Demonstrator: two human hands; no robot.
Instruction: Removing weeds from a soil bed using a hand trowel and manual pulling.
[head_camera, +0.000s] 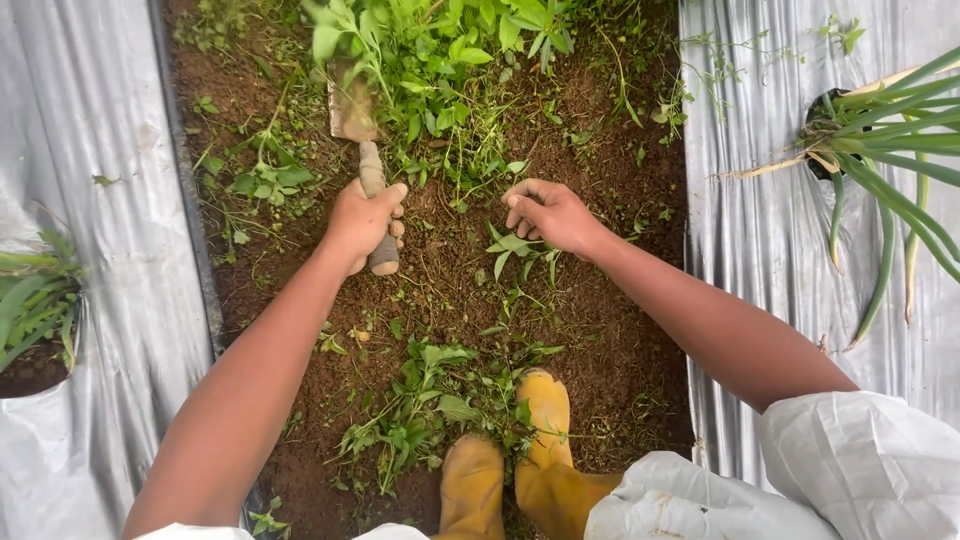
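While you crouch over the furrow, here is how things lie:

Left hand: your left hand (362, 222) has its fingers wrapped tight round the handle of the hand trowel (362, 150), thumb across the top; the muddy blade points away from you and sits at the foot of the tall weeds (430, 60).

Right hand: your right hand (550, 213) hovers low over the soil, fingers curled loosely inward and holding nothing, just above a small leafy weed (512, 246).

Ground: bare brown soil (600, 330) runs between two sheets of silver plastic mulch (770, 230); the left sheet's dark edge lies close to your left wrist.

Loose greenery: a heap of pulled weeds (420, 410) lies in front of your yellow boots (545, 440).

Crop: long-leaved plants (890, 140) stand in a hole in the right sheet, and another shows at the left edge.

Doing it well: keep the blade shallow and angled under the roots rather than chopping at the stems, I would judge. Pinch the small weed low, at the soil line, so the root comes with it. Keep the blade away from the plastic edge, which looks easy to tear.

Risk: your right fingers are near the blade's path; keep them aside.
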